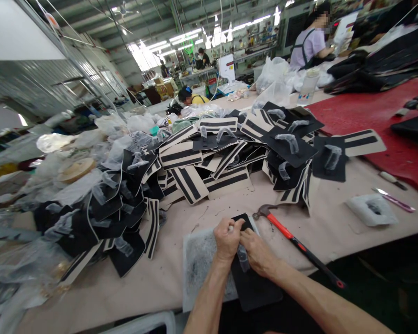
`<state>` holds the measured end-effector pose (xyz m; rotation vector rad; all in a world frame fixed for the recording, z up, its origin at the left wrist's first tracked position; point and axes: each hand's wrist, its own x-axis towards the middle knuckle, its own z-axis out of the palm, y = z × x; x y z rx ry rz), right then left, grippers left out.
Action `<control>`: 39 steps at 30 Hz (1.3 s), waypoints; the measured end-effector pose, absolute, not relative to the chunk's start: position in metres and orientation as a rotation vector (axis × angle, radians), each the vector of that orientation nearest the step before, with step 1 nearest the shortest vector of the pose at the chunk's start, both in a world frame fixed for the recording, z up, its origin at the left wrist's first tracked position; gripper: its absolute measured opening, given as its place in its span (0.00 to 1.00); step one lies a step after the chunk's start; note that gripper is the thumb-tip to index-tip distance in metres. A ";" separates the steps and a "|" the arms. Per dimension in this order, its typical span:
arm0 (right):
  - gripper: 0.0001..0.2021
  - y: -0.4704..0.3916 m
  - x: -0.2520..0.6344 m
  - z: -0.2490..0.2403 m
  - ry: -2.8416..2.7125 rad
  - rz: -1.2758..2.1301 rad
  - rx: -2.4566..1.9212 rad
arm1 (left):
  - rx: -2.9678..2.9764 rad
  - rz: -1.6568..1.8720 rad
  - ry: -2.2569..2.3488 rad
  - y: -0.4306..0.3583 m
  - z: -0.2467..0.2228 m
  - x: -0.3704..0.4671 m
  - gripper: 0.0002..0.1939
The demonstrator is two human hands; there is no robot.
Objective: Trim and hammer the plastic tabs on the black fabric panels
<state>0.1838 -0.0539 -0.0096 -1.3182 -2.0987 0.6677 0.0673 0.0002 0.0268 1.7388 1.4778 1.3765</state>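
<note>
Two bare hands meet over a black panel [259,290] at the near edge of a beige worktable [330,236]. The left hand [227,237] is curled into a fist around a pale-ended object [231,228], most of which is hidden by the fingers. The right hand [256,250], just beside it, has its fingers bent and pressed together over the upper end of a plastic-wrapped strap handle [243,260] on the panel; the exact fingertip contact cannot be told. The panel lies partly across a worn whitish board [198,273], its lower end reaching toward the person.

To the right rests a claw hammer [292,239] with a red-and-black shaft. Farther right are a smudged white block [372,209] and a purple-handled knife [394,200]. Beyond the hands, many similar panels are heaped, some showing striped panel undersides [190,183] in cream and black. Clear plastic bags [132,123] crowd the left. A red sheet [355,109] covers the far right, near a seated co-worker in lilac [311,44].
</note>
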 end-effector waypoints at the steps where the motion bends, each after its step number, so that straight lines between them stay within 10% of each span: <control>1: 0.21 -0.054 0.184 -0.009 -2.111 0.678 -1.315 | 1.672 1.385 1.428 0.004 0.034 0.067 0.16; 16: 0.16 -0.058 0.184 -0.003 -2.126 0.619 -1.311 | 1.601 1.009 1.087 -0.010 0.023 0.041 0.13; 27: 0.21 -0.054 0.182 0.025 -2.318 0.276 -1.539 | 1.367 1.652 0.849 0.016 0.152 0.037 0.16; 32: 0.15 -0.059 0.183 0.068 -2.156 0.054 -1.851 | 1.088 1.678 1.084 0.003 0.107 0.012 0.21; 39: 0.26 -0.087 0.177 0.040 -1.885 0.579 -2.041 | 0.789 1.500 1.128 0.000 0.039 0.013 0.25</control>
